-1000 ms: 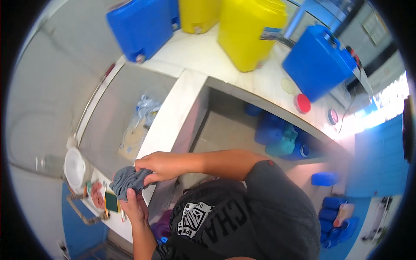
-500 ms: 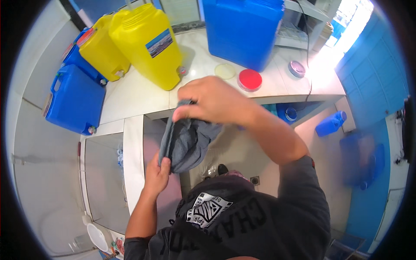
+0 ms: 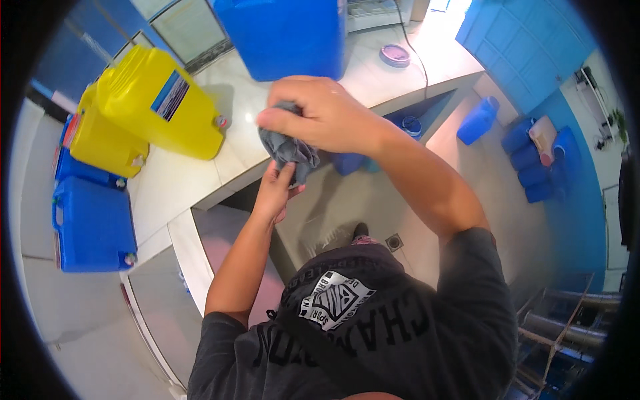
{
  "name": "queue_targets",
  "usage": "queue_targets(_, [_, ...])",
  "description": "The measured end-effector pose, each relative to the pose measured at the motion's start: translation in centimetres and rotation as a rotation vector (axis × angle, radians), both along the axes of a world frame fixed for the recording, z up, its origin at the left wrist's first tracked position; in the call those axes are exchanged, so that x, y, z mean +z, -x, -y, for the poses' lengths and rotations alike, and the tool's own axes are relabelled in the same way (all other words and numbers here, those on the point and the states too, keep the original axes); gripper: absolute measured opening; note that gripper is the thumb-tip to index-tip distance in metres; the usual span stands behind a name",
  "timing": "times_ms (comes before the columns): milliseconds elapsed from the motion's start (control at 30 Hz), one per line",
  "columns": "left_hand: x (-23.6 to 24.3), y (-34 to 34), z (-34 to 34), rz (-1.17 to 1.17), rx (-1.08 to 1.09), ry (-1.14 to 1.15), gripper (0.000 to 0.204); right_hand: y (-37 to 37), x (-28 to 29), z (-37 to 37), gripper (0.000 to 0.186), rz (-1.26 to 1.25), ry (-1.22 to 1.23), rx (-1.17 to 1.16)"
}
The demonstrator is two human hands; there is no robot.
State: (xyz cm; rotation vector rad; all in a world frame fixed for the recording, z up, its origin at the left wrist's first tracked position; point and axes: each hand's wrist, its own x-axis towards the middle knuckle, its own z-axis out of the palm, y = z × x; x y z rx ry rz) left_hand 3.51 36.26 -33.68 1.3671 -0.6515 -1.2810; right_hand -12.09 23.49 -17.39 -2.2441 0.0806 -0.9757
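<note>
Near: person's dark grey printed T-shirt (image 3: 360,327) is filling the lower frame, approx 6 o'clock, both forearms reaching up toward centre.

Left hand (image 3: 279,193) is rising from approx 7 o'clock, fingers closing on the lower end of a crumpled grey-blue cloth rag (image 3: 288,152). Right hand (image 3: 320,115) is coming in from 4 o'clock, knuckles up, clamping the rag's top end from above. Hands are close together, one over the other, w/ the rag bunched between them. No part of it hanging loose that I can see.

Progress, judged: rag is in hand and gathered up, looking like it is being wrung or balled. It is being held in the air just over the counter edge, not touching the surface. No wiping under way yet, so any cleaning w/ it is still ahead. Can't tell if rag is wet; no drips showing.

Rag look: soft woven fabric, dull grey-blue, heavily creased, compact wad.

Beyond hands: pale stone L-shaped counter (image 3: 193,173) is running 9 to 1 o'clock. On it at 10 o'clock, a yellow plastic jerrycan lying tilted w/ label (image 3: 157,103), second yellow one behind. At 12, big blue plastic jerrycan (image 3: 287,33). At 9, more blue plastic canisters (image 3: 93,223).

Far: at 2 o'clock, blue plastic jugs on the floor (image 3: 527,153), blue wall panels behind.
</note>
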Motion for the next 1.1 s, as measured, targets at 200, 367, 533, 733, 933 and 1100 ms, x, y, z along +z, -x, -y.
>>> queue_targets(200, [5.6, 2.5, 6.4, -0.133, 0.091, 0.158, 0.037, 7.7, -10.0, 6.5, 0.028, -0.009, -0.354, -0.388])
queue_targets(367, [5.8, 9.4, 16.6, 0.192, -0.303, 0.091, 0.05, 9.9, -19.4, 9.4, 0.047, 0.567, -1.49, 0.177])
queue_targets(533, [3.6, 12.2, 30.3, 0.888, -0.232, 0.398, 0.056, 17.6, -22.9, 19.9, 0.055, 0.801, -1.53, 0.116])
queue_targets(733, [-3.7, 15.4, 48.1, 1.465, -0.448, 0.295, 0.078, 24.3, -17.8, 34.7, 0.049, 0.576, -1.13, -0.101])
queue_targets(933, [-6.8, 16.1, 52.0, 0.531, -0.298, 0.416, 0.076, 14.1, -10.9, 39.3, 0.07, 0.423, -0.783, -0.104])
queue_targets(1100, [-1.8, 15.7, 47.4, 0.934, -0.316, 0.073, 0.083, 1.2, -4.9, 41.5, 0.069, 0.483, -0.312, -0.092])
